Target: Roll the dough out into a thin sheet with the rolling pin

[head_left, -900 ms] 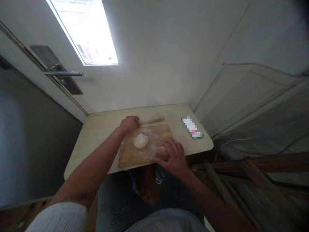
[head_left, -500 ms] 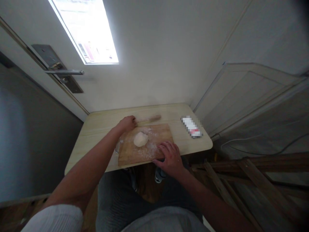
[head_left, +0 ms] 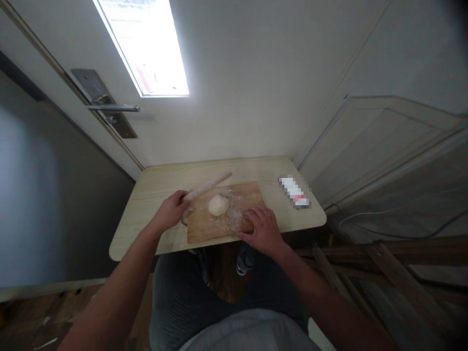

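There are two bare hands [head_left: 172, 210] [head_left: 263, 230], one round cream dough ball [head_left: 218, 205], one slim wooden rolling pin [head_left: 209, 185], one rectangular wooden board [head_left: 206, 231] and one pale oblong counter [head_left: 157, 183].

I record a single head-worn view, facing forward and down over the wearer's legs [head_left: 183, 292]. The counter [head_left: 157, 183] lies near, seen from above, below mid-frame; the door [head_left: 241, 97] beyond fills much of the upper frame.
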Available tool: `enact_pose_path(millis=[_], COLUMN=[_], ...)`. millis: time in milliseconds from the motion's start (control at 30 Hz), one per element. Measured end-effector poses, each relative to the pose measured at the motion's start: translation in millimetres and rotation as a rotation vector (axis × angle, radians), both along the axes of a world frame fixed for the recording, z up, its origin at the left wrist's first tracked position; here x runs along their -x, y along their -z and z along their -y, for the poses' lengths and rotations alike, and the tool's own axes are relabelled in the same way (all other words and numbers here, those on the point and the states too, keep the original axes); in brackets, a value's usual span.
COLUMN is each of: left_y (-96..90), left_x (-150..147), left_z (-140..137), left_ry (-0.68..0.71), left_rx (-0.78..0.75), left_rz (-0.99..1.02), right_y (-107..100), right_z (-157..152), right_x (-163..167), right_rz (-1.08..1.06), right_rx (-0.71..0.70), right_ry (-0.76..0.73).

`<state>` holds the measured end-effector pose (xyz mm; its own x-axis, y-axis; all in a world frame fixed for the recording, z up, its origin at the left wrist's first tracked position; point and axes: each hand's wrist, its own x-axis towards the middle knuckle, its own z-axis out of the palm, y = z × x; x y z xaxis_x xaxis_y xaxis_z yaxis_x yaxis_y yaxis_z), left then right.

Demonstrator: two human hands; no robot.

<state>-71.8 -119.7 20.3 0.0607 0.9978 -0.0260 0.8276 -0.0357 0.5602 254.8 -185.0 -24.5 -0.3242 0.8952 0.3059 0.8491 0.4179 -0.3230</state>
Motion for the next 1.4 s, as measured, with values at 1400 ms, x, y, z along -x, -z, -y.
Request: enact_pose_path(millis=[1400], left_y=[20.5], left_x=[-59], left_z=[18], left_ry=[0.312], left_rx=[-0.256], left_rz=[-0.202], right_y=[-1], right_z=[-54], right_x=[17], right_rz=[0.031], right_rx=[-0.087], right_ry=[0.134])
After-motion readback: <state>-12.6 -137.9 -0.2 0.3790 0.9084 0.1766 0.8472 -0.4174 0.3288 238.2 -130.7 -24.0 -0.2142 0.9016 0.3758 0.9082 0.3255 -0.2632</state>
